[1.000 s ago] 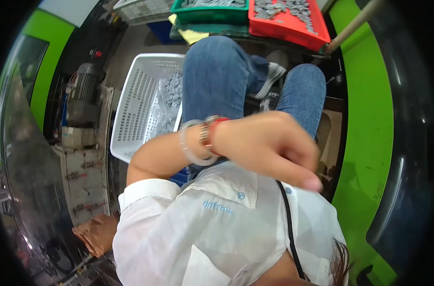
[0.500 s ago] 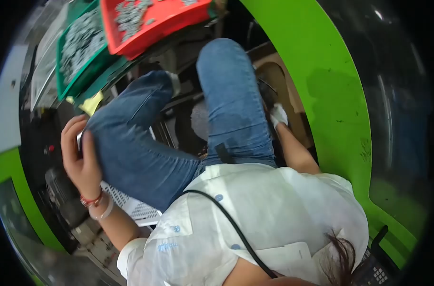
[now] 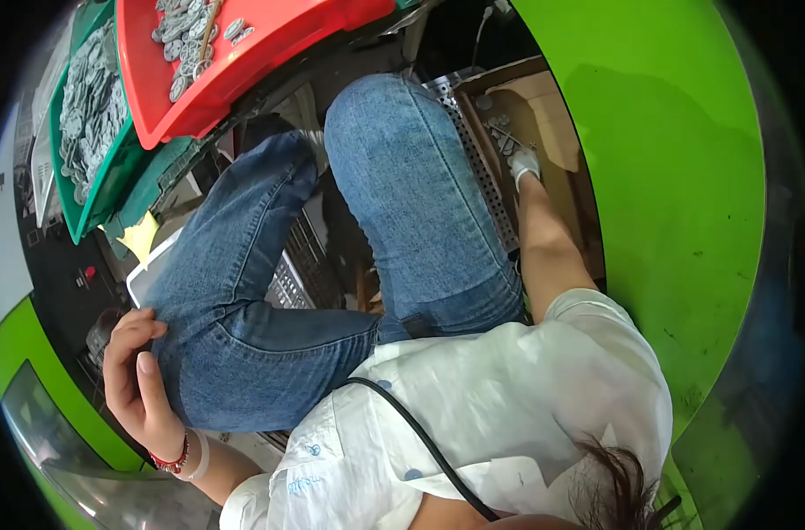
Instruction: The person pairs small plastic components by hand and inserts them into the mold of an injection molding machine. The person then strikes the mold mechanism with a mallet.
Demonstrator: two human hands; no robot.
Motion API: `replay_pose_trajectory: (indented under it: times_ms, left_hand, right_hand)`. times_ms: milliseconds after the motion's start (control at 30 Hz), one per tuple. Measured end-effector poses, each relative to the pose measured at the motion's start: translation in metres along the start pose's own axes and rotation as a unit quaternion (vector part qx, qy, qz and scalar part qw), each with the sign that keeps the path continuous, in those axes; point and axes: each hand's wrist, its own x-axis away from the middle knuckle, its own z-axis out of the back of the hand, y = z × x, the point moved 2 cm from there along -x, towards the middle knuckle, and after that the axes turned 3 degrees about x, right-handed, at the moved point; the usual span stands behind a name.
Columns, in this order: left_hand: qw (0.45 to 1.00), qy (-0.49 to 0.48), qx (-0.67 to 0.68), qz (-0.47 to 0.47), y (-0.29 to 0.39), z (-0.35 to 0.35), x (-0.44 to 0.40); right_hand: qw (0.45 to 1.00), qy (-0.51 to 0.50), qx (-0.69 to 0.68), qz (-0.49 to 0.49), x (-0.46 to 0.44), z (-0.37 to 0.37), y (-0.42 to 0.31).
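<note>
My left hand (image 3: 139, 375) rests against the outer side of my left thigh, with the thumb apart from the slightly bent fingers and nothing in it. A red bracelet and a pale band circle that wrist. Down past my right leg, my right hand (image 3: 525, 164), with white covering on it, reaches into a cardboard box (image 3: 557, 110). Small round grey pieces (image 3: 501, 132) lie in the box just beyond its fingertips. The fingers are too small and covered to show whether they hold any piece.
Ahead on the left, a red tray (image 3: 283, 40) and a green bin (image 3: 69, 168) hold many grey disc-like pieces. A yellow paper (image 3: 140, 238) hangs below them. A large green machine panel (image 3: 676, 177) borders my right side. Perforated metal (image 3: 486, 168) lies beside my right leg.
The view has shifted, bringing more of the cardboard box and its grey pieces into sight. My right hand stays at the box, reaching further forward. My left hand remains at my thigh.
</note>
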Motion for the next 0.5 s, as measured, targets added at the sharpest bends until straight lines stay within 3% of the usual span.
replay_pose_trajectory:
  times_ms: [33,67,133,200,233,333,367,467,500]
  left_hand:
    - [1.000,-0.005,0.004,-0.006,0.000,0.000,-0.001]
    - [1.000,-0.009,0.008,-0.015,0.000,0.001,-0.003]
    - [1.000,-0.002,-0.006,-0.011,0.003,0.000,-0.004]
    - [0.999,-0.027,-0.025,-0.022,0.010,-0.004,-0.006]
    - [0.997,-0.055,-0.037,-0.034,0.016,-0.007,-0.009]
    - [0.981,-0.187,0.000,-0.045,0.031,-0.012,-0.024]
    - [0.969,-0.240,0.029,-0.053,0.031,-0.014,-0.034]
    - [0.917,-0.382,0.106,-0.039,0.017,-0.029,-0.073]
    - [0.898,-0.423,0.118,-0.003,0.016,-0.036,-0.081]
  right_hand:
    - [0.995,0.029,0.065,0.071,0.000,0.001,0.000]
    - [0.997,0.063,0.029,0.041,0.012,0.012,-0.012]
    - [0.967,0.167,-0.179,-0.069,0.056,0.036,-0.040]
    - [0.934,0.225,-0.273,-0.050,0.092,0.056,-0.050]
    - [0.933,0.242,-0.265,0.018,0.114,0.067,-0.050]
    - [0.943,0.277,-0.035,0.179,0.212,0.121,-0.064]
    - [0.949,0.231,-0.084,0.196,0.246,0.134,-0.061]
    - [0.937,0.184,0.004,0.297,0.294,0.138,0.021]
    - [0.935,0.120,-0.020,0.332,0.311,0.144,0.061]
